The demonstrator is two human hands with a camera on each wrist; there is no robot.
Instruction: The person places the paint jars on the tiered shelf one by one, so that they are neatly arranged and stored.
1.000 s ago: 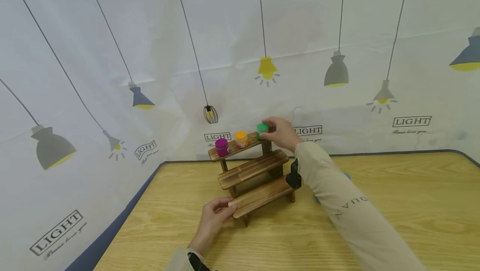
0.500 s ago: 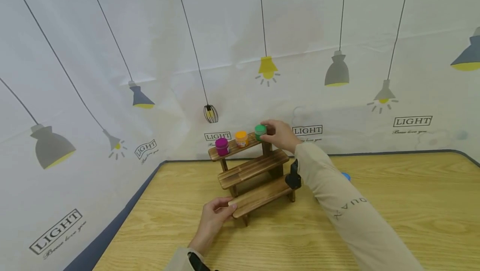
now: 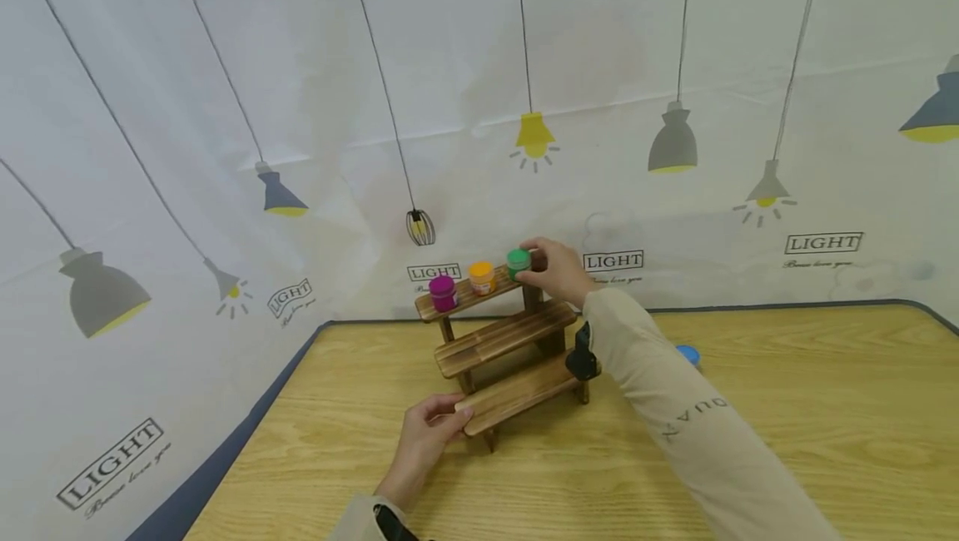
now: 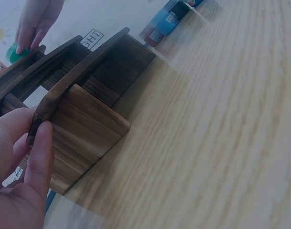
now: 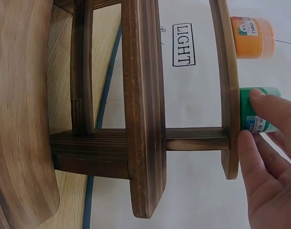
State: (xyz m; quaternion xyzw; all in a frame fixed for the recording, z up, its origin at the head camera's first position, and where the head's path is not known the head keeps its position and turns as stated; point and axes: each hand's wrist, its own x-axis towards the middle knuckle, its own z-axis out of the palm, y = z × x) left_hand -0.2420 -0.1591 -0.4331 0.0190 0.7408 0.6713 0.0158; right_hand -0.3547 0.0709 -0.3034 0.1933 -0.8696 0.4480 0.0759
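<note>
A three-step wooden display stand (image 3: 517,337) stands on the table against the wall. On its top step are a purple paint jar (image 3: 444,295), an orange paint jar (image 3: 482,278) and a green paint jar (image 3: 518,265), left to right. My right hand (image 3: 558,270) grips the green jar from its right side; in the right wrist view that jar (image 5: 258,110) sits on the top step with thumb and fingers around it. My left hand (image 3: 425,441) pinches the left end of the lowest step, thumb on top, as the left wrist view (image 4: 28,157) also shows.
A blue-lidded jar (image 3: 688,354) stands on the table, partly behind my right sleeve. The left wrist view shows several more jars in a row, among them a blue one (image 4: 168,21). A wall covering printed with lamps (image 3: 614,191) rises behind the table.
My right hand has shifted slightly left along the top step with the green jar, closer to the orange one. More of the blue lid shows beside the sleeve. My left hand stays put.
</note>
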